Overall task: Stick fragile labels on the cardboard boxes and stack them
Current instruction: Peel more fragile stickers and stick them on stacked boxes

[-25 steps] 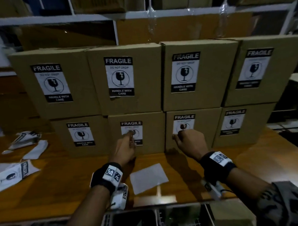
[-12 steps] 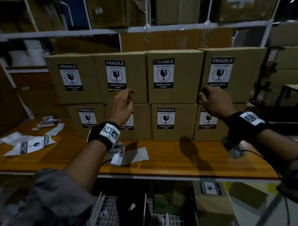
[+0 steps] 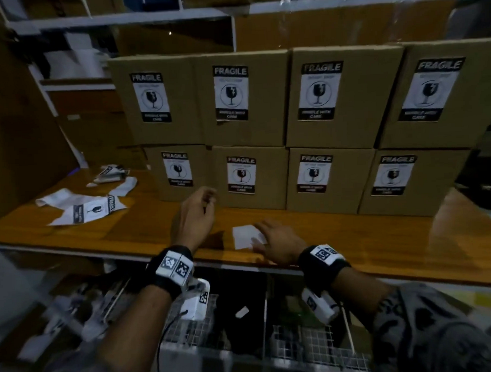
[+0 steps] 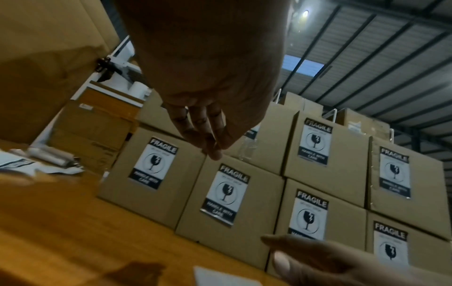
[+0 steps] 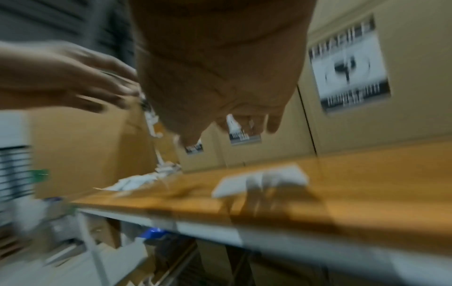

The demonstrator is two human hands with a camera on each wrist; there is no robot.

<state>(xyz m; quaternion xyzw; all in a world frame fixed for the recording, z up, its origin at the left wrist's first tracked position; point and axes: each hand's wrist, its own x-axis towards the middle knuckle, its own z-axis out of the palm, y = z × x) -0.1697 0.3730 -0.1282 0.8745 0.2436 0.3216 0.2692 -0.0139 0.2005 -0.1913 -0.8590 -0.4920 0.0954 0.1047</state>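
Cardboard boxes (image 3: 267,128) stand in two rows of several on the wooden shelf (image 3: 139,229), each with a black-and-white FRAGILE label (image 3: 231,93) on its front. My left hand (image 3: 200,207) hovers in front of the lower row, fingers loosely curled and holding nothing; its fingers (image 4: 208,135) hang free in the left wrist view. My right hand (image 3: 264,235) reaches over a blank white sheet (image 3: 242,235) lying on the shelf, fingers spread. The blurred right wrist view shows the right hand (image 5: 234,125) a little above that white sheet (image 5: 261,180).
Loose label sheets (image 3: 90,212) and crumpled backing paper (image 3: 111,174) lie at the shelf's left end. A white rack beam (image 3: 119,19) crosses above the boxes. Wire baskets (image 3: 302,349) sit below the shelf's front edge.
Both hands have come down from the box fronts to the shelf. The right hand has swung left over the white sheet, and the left hand has dropped in front of the lower row.
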